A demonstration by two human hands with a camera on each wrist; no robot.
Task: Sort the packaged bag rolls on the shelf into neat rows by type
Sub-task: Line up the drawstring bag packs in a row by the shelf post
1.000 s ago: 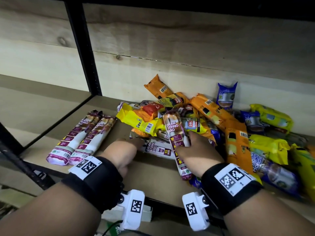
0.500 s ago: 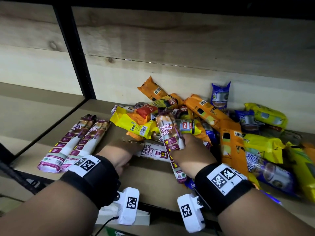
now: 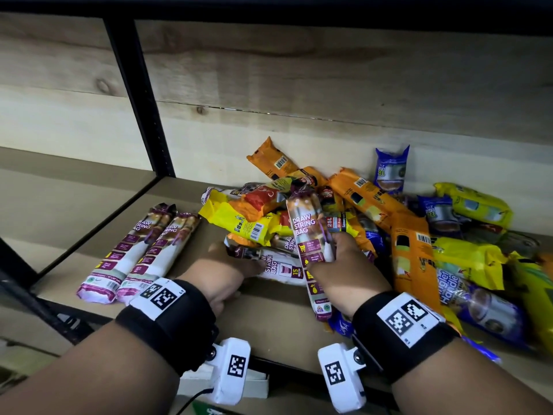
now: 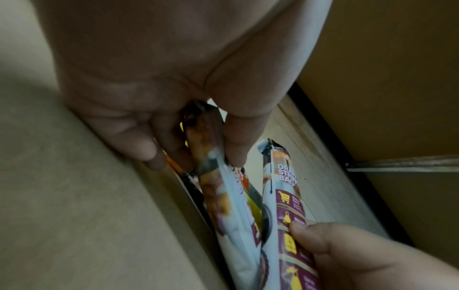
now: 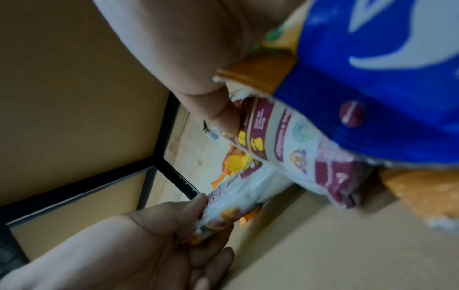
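Right hand point(image 3: 344, 265) curled round the middle of a draw string bag roll point(image 3: 309, 235), thumb pressed on the printed face, upper end tilted toward the back wall at centre frame. Left hand point(image 3: 221, 274) pinching the dark crimped end of a second draw string bag roll point(image 3: 278, 265), thumb one side and fingers point(image 4: 149, 145) the other, that roll lying flat on the shelf point(image 3: 275, 319) at lower centre, its far end tucked under the pile.

Probably light, these rolls: soft glossy film over a firm core, so slippery under a loose hold and crinkly at the sealed ends. Better taken round the middle of the barrel, where the core gives something solid to squeeze; a pull by the crimped end alone likely to stretch the wrapper or drag neighbours along.

Counted among the purple-and-white type: two in the hands, plus two placed rolls point(image 3: 137, 250) side by side at left of frame, touching and parallel, so four in plain sight, with perhaps another half buried beneath the yellow packs point(image 3: 239, 223). To the right, a jumbled heap: roughly four orange packs point(image 3: 410, 250), about five yellow, and some four blue packs point(image 3: 390, 169), exact totals hard to tell where they overlap or blur at the right edge
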